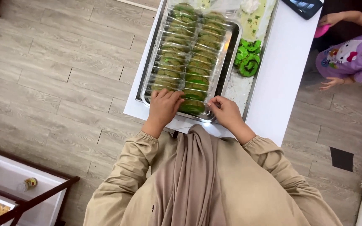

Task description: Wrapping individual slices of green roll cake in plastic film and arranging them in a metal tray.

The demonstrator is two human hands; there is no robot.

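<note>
At the near end of the steel tray (144, 86), your left hand (164, 106) and right hand (226, 111) each pinch the clear plastic wrap (189, 54) over green cookies (197, 79).

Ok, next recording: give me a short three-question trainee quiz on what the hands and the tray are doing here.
1. True or false: both hands rest on the clear plastic pack of green round cakes.
2. Where do the loose bright green ring-shaped pieces lie? A) on the floor B) right of the pack, on the metal tray
3. Which hand is at the pack's near right corner?

Key: 1 true: left hand and right hand both touch it. 2 B. 3 right hand.
</note>
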